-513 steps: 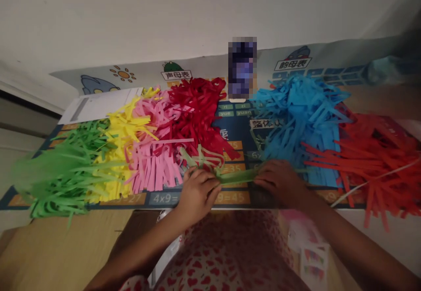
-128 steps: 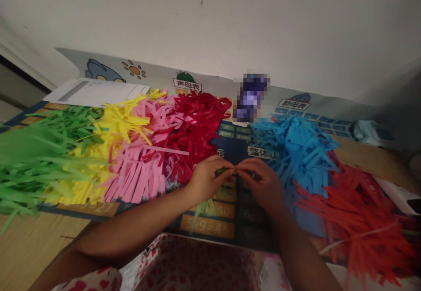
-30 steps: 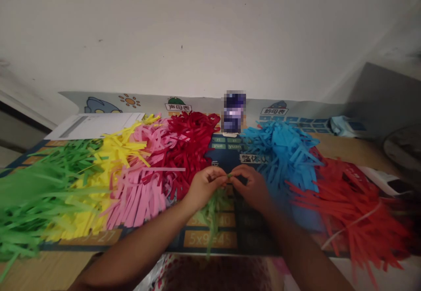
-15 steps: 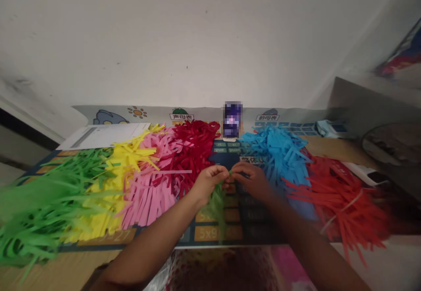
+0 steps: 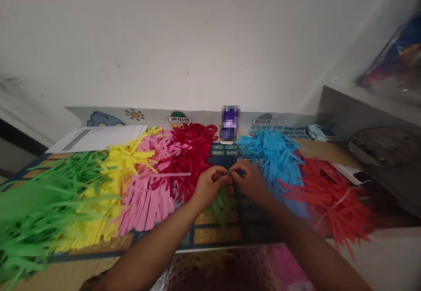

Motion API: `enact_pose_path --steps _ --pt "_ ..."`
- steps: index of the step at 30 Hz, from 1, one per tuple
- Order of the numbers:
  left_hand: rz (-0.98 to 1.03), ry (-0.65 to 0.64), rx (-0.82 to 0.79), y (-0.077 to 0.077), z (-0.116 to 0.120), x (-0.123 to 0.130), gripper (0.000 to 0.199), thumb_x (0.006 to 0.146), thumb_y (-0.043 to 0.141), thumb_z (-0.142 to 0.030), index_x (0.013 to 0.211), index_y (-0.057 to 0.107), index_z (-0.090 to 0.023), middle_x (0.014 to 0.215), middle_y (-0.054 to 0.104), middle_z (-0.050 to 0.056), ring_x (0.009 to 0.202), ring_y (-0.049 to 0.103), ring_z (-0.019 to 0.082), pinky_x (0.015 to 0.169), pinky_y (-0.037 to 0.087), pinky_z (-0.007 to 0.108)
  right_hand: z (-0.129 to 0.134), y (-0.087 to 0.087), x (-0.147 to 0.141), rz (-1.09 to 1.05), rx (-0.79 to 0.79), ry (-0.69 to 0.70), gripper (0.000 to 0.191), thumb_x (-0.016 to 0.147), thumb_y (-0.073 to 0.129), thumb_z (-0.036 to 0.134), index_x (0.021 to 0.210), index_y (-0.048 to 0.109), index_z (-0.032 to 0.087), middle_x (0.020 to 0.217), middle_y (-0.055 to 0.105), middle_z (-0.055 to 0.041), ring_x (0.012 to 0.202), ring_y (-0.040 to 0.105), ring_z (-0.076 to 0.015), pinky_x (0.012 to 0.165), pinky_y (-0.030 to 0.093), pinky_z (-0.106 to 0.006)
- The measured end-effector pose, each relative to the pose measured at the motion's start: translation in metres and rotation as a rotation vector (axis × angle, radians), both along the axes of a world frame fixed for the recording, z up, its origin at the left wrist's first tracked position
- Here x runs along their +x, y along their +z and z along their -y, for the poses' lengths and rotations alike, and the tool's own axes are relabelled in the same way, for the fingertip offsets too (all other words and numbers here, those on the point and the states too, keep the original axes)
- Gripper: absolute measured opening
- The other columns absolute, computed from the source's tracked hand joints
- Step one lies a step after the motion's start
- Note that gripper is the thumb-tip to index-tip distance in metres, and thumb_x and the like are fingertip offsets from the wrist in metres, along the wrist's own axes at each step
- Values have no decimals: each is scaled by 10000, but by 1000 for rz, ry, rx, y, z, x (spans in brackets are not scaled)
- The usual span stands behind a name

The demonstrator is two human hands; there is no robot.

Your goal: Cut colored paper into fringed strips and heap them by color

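Note:
A green fringed tassel (image 5: pixel 222 207) hangs blurred below my hands over the middle of the printed mat. Its top end sits in the pinched fingers of my left hand (image 5: pixel 213 185). My right hand (image 5: pixel 247 179) pinches the same top end from the other side, fingertips nearly touching those of the left. The exact grip on the small green tip is partly hidden. Close to my left hand lies a dark red fringe pile (image 5: pixel 190 159), with pink fringe (image 5: pixel 148 203) beyond it. Blue fringe (image 5: pixel 279 155) is nearest my right hand.
Yellow fringe (image 5: pixel 98 207) and green fringe (image 5: pixel 42 203) spread at the left; red fringe (image 5: pixel 332 194) lies at the right. A phone with a blurred screen (image 5: pixel 230 124) stands against the wall. White papers (image 5: pixel 98 135) rest at the back left, a grey panel (image 5: pixel 371 137) at the right.
The camera view has shifted slightly. Both hands stay together at the tassel's top, the right hand's fingers more bent now. The tassel strands below have swayed.

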State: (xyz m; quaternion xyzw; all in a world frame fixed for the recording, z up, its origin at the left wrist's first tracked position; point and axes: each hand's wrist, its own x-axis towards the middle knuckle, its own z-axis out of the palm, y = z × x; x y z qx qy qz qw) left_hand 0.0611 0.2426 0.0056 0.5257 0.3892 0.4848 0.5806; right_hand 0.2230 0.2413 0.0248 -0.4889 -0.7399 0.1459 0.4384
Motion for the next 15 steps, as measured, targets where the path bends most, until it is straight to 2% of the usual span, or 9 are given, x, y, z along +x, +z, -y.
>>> enact_pose_path --steps 4,6,7,9,11,13,15 --pt "-266 -67 82 5 1 -4 193 653 734 -344 729 662 -182 634 670 -9 591 600 143 588 456 237 13 8 3 146 36 54 90 785 616 138 777 676 204 811 699 -7 809 633 -159 803 424 -299" --pt "-331 -99 90 7 -1 -5 212 682 718 -393 747 684 -194 675 697 2 637 627 164 623 480 252 15 13 20 209 13 53 62 823 655 212 868 696 224 897 712 -5 894 640 -161 860 421 -301" --pt "-362 -92 93 7 -2 -5 237 686 715 -424 760 700 -199 717 715 13 678 643 180 654 493 265 16 16 35 227 -23 -18 77 834 667 259 899 701 235 927 713 -2 921 638 -159 871 426 -292" --pt "-391 -61 125 8 -4 -5 282 674 719 -472 784 733 -213 802 736 31 763 661 204 731 510 289 20 24 81 236 -124 -304 116 846 667 323 916 711 243 952 714 -4 928 639 -154 852 446 -265" --pt "-391 -46 142 10 -4 -4 314 660 724 -504 799 751 -224 853 742 36 807 663 213 774 513 296 29 32 140 234 -233 -701 151 875 617 332 900 720 224 968 714 -28 925 643 -166 845 452 -264" --pt "-391 -59 106 11 -2 -2 349 648 726 -541 788 749 -222 817 738 31 771 658 209 735 517 287 41 36 198 233 -260 -942 266 932 495 296 963 709 141 1033 693 -134 969 635 -224 871 437 -330" --pt "-400 -78 51 12 1 -1 389 637 720 -583 747 733 -211 718 714 20 693 640 197 650 506 265 53 33 243 229 -340 -1112 309 915 502 292 866 712 70 951 687 -226 941 644 -283 836 437 -369"
